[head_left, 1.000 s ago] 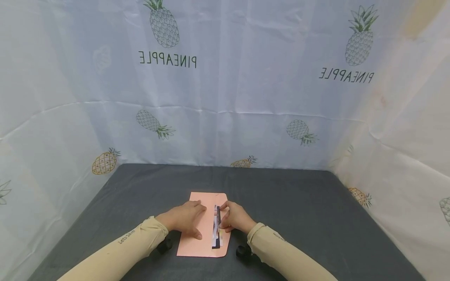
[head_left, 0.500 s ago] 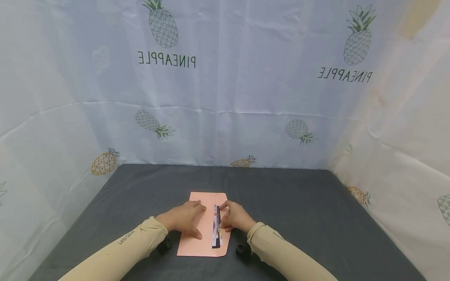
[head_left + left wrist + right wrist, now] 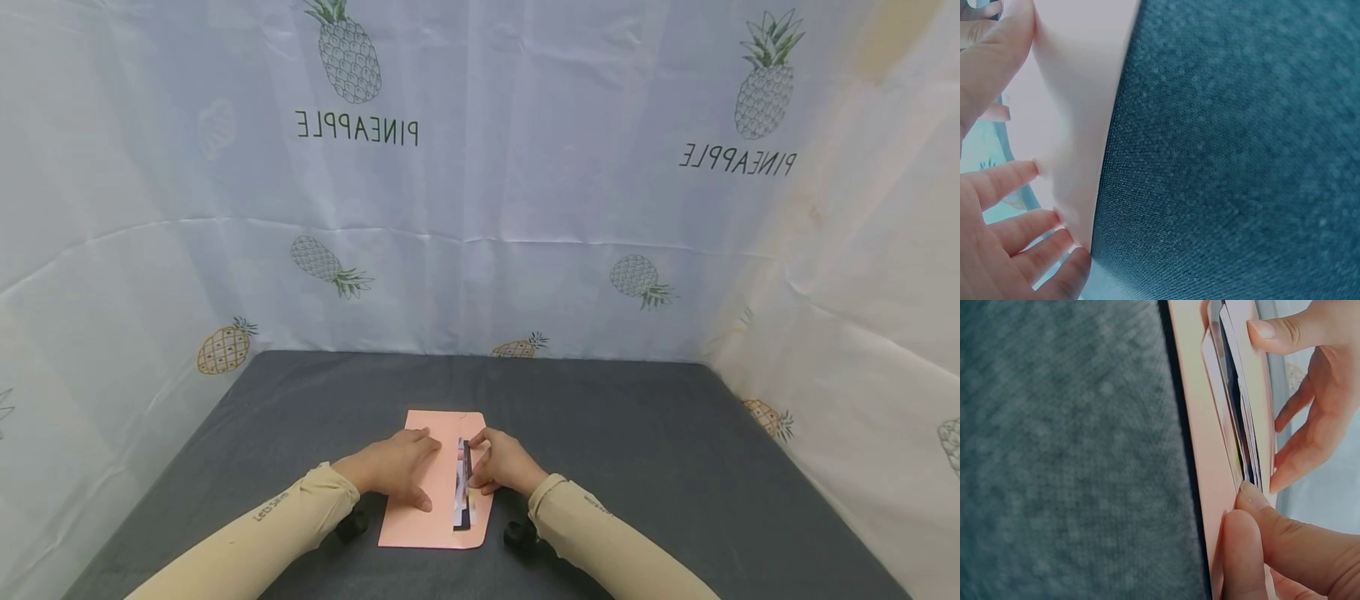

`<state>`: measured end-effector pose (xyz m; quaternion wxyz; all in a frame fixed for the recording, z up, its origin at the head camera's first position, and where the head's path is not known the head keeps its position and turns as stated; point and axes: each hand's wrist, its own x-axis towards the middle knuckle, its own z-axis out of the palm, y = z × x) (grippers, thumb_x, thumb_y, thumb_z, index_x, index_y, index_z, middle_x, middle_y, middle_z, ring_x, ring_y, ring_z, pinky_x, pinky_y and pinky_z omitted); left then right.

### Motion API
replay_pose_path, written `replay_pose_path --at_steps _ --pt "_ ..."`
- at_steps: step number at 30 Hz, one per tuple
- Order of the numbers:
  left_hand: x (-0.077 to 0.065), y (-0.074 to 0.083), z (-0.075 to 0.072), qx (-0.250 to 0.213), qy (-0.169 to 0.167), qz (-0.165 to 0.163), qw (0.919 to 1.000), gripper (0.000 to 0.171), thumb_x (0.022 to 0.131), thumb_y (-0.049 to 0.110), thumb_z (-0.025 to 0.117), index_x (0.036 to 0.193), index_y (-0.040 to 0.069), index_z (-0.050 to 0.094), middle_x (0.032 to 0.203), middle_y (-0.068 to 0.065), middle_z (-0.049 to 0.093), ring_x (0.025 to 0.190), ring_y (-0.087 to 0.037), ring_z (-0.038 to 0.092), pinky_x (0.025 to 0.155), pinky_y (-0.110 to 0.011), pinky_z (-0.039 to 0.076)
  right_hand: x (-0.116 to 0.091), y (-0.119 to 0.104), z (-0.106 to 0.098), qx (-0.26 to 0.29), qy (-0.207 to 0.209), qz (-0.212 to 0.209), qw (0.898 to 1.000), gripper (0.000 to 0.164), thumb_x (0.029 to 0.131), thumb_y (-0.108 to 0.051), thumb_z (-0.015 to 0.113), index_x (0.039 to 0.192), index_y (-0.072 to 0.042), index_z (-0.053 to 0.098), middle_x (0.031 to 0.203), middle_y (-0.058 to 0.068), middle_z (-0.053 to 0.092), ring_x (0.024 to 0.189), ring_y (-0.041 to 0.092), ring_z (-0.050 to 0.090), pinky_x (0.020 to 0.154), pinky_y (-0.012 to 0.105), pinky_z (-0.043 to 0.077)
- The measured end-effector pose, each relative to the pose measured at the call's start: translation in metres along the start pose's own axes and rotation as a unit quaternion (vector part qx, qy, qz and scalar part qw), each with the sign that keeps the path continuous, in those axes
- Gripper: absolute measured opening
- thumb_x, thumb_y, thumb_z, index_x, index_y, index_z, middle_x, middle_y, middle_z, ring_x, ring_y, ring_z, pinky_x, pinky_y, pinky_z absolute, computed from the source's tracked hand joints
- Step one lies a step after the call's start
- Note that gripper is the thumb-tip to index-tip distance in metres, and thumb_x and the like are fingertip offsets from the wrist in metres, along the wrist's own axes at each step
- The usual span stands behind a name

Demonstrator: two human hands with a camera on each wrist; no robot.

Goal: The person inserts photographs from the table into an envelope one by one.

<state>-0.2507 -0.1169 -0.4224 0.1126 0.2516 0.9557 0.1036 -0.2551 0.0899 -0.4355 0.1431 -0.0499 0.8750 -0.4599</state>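
A pink envelope point(image 3: 420, 532) lies flat on the table in the head view, its rounded flap side to the right. Along that side a thin stack of printed papers point(image 3: 461, 492) shows, with dark and coloured strips. My left hand point(image 3: 390, 467) rests on the envelope's left part, fingers spread. From the right, my right hand point(image 3: 512, 467) pinches the papers' edge with thumb and index finger. The right wrist view shows the layered papers point(image 3: 1239, 400) on edge, the fingertips right at their end. In the left wrist view the left fingertips touch the pale envelope point(image 3: 1079, 119).
The table point(image 3: 622, 442) has a dark grey cloth. Behind and on both sides hangs a white curtain point(image 3: 480, 183) with pineapple prints. A small black device sits under each wrist, the left device point(image 3: 350, 527) and the right device point(image 3: 519, 537).
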Motion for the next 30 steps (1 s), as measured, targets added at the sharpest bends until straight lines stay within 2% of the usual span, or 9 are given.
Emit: replay_pose_path --at_steps 13,23,30 --pt "0.001 -0.001 -0.001 0.005 -0.008 0.000 1.0000 0.089 0.068 0.052 0.083 0.139 0.011 0.049 0.152 -0.015 0.038 0.140 -0.030 0.036 0.105 -0.048 0.040 0.002 0.002 -0.002 0.009 -0.015 0.003 1.000 0.054 0.071 0.010 0.078 0.119 0.000 0.057 0.067 0.008 0.063 0.049 0.012 0.060 0.050 0.025 0.054" --pt "-0.001 0.000 -0.003 0.014 -0.012 0.001 0.9998 0.087 0.071 0.051 0.081 0.141 0.010 0.048 0.153 -0.016 0.036 0.141 -0.030 0.035 0.108 -0.046 0.038 0.001 -0.003 -0.013 0.025 -0.046 0.000 0.999 0.040 0.077 0.005 0.075 0.114 0.001 0.061 0.070 0.009 0.063 0.054 0.015 0.062 0.055 0.028 0.056" --pt "-0.001 -0.005 -0.002 0.019 0.009 0.032 0.9993 0.083 0.074 0.048 0.079 0.138 0.003 0.050 0.148 -0.019 0.041 0.139 -0.034 0.036 0.109 -0.047 0.037 0.000 -0.008 -0.026 0.034 -0.080 -0.037 0.996 0.034 0.084 -0.002 0.068 0.117 0.000 0.060 0.078 0.009 0.063 0.061 0.016 0.063 0.061 0.033 0.058"
